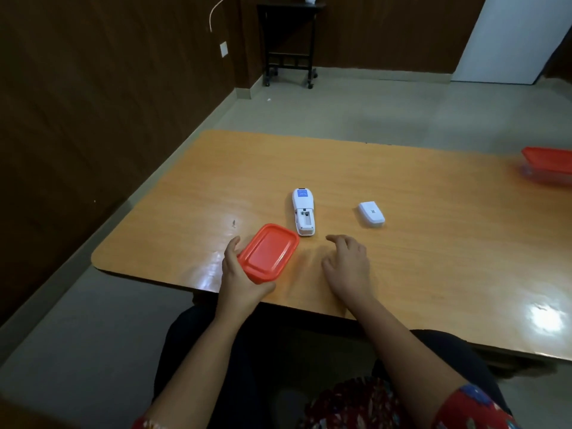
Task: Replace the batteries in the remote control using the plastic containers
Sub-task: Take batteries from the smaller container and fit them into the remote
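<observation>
A white remote control lies face down in the middle of the wooden table, its battery bay uncovered. Its white battery cover rests apart to the right. My left hand grips a plastic container with an orange-red lid near the table's front edge, just left of the remote. My right hand hovers over the table right of that container, fingers spread, holding nothing. A second container with an orange-red lid stands at the far right edge.
The table's front edge runs just under my wrists, with my lap below. A dark wheeled stand is by the back wall. A small dark speck lies on the table's left part.
</observation>
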Demonstrator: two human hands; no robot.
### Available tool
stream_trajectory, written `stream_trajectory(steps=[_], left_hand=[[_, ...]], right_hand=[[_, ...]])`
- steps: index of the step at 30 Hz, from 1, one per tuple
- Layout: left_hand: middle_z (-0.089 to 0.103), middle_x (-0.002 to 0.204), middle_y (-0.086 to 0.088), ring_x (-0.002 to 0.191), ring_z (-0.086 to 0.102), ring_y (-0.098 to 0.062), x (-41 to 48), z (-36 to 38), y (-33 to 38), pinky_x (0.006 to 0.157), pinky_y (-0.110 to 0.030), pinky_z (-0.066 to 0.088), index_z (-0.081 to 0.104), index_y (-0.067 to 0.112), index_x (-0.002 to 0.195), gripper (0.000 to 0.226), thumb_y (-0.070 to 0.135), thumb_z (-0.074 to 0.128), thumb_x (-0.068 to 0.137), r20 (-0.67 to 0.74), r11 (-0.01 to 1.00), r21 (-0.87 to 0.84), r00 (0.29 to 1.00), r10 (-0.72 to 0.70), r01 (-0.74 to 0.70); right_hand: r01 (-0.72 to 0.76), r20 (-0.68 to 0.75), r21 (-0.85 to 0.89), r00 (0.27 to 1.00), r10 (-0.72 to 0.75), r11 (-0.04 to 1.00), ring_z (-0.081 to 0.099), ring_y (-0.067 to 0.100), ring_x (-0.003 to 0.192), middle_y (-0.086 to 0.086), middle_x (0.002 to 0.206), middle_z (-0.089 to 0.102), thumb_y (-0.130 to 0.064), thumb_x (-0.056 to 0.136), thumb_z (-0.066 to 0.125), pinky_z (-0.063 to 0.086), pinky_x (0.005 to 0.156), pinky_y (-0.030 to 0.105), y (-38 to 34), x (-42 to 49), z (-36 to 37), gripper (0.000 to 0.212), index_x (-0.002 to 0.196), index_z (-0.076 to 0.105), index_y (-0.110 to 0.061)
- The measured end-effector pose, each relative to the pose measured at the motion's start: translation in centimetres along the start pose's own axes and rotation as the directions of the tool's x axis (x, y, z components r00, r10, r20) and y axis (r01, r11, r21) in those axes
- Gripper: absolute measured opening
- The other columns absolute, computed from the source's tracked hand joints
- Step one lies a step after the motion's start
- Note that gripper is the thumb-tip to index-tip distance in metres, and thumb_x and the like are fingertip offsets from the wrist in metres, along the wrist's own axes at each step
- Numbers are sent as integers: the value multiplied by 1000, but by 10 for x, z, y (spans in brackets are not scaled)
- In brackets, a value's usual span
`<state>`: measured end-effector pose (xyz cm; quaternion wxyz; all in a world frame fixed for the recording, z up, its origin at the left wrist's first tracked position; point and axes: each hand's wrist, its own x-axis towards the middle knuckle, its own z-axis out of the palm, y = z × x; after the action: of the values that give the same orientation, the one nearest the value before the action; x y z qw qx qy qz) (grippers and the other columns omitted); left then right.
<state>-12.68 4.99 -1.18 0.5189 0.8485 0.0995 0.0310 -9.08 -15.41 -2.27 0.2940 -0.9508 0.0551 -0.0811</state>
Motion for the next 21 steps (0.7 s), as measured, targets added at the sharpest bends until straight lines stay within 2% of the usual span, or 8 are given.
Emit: stream_trajectory(steps=[2,4,6,9,12,16,19,21], left_hand=[[35,136,1,116,43,-15,3,-3,-3,89,-32,43,28,30,140,91,6,77,68,-54,984,-166,995,-82,72],[49,132,-1,107,55,-18,7,-7,-6,85,-34,48,41,26,129,60,6,66,78,-127,929,-339,971,-201,148],[63,114,-5,88,64,-24,10,-8,-8,77,-38,53,48,22,119,40,4,52,84,-126,878,-438,954,-271,192],[69,88,-7,65,64,-20,11,-2,-11,62,-33,52,56,19,109,35,-1,40,86,-72,913,-360,970,-232,191],[70,71,4,57,62,-10,9,6,-12,53,-22,44,65,21,90,32,1,41,81,-38,965,-195,982,-187,176],[69,86,13,77,64,-12,17,4,-8,64,-29,48,63,30,86,35,3,43,75,-147,984,-108,977,-158,143],[66,102,11,95,65,-14,29,5,-4,83,-38,53,61,28,102,34,5,46,82,-132,980,-155,980,-146,125],[64,101,13,100,63,-14,34,9,-4,89,-40,53,61,23,114,35,7,48,86,-99,968,-207,981,-168,145]], right_hand=[[37,5,182,999,-39,983,56,16,105,-1,125,57,-22,88,53,46,90,33,-13,-2,-3,39,127,52,-24],[59,28,239,997,-68,969,60,9,82,-3,116,62,-27,92,51,50,79,31,-24,-8,-5,34,125,53,-24],[70,102,253,990,-99,965,61,9,78,-4,116,62,-36,93,50,51,78,33,-31,-16,-3,36,128,51,-26],[74,217,282,966,-139,957,63,14,92,-2,127,56,-45,92,50,51,86,39,-36,-23,0,48,136,41,-29],[88,230,254,962,-149,963,59,18,105,-1,133,52,-37,90,55,49,90,39,-35,-22,-2,52,138,37,-30],[34,268,251,958,-103,967,60,17,104,-1,133,52,-34,87,60,50,89,40,-34,-17,-7,56,138,37,-31],[-64,372,262,927,-39,963,61,19,106,0,131,56,-33,87,61,49,90,37,-32,-13,-7,57,140,39,-26],[-131,407,315,913,-9,940,60,19,107,0,131,58,-27,89,59,49,91,36,-30,-11,-7,51,138,44,-25]])
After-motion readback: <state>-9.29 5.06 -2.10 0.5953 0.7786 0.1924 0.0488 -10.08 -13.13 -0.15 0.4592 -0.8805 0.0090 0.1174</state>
